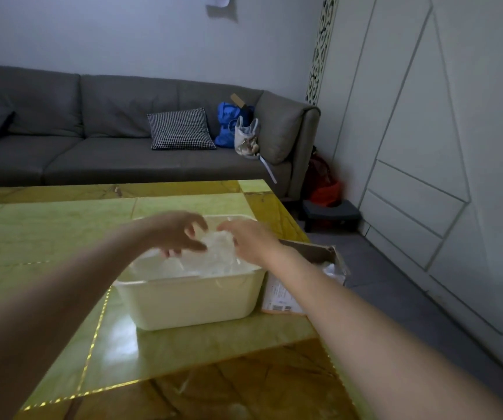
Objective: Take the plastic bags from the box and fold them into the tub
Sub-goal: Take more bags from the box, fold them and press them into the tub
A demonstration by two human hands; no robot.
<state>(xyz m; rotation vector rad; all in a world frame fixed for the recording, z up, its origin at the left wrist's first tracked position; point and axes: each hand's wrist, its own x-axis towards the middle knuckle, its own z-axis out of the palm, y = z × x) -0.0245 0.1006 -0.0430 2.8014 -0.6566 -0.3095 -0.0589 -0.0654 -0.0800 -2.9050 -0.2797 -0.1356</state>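
Head cam: green tabletop (47, 237) w/ white tub (189, 301) up front. Left hand (177, 231) & right hand (250, 241) both over it, fingers curled on crumpled plastic bags (214, 253) inside. Cardboard box (304, 268) just right of tub, grey sofa (92, 140) behind.

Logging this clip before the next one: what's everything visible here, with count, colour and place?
tub: 1, cream, on table
plastic bags: several, clear, in tub
box: 1, brown cardboard, right of tub
table: 1, yellow-green
sofa: 1, grey, behind table
cushion: 1, checked, on sofa
blue bag: 1, on sofa
stool: 1, dark, on floor
left hand: 1, over tub, blurred
right hand: 1, over tub, blurred
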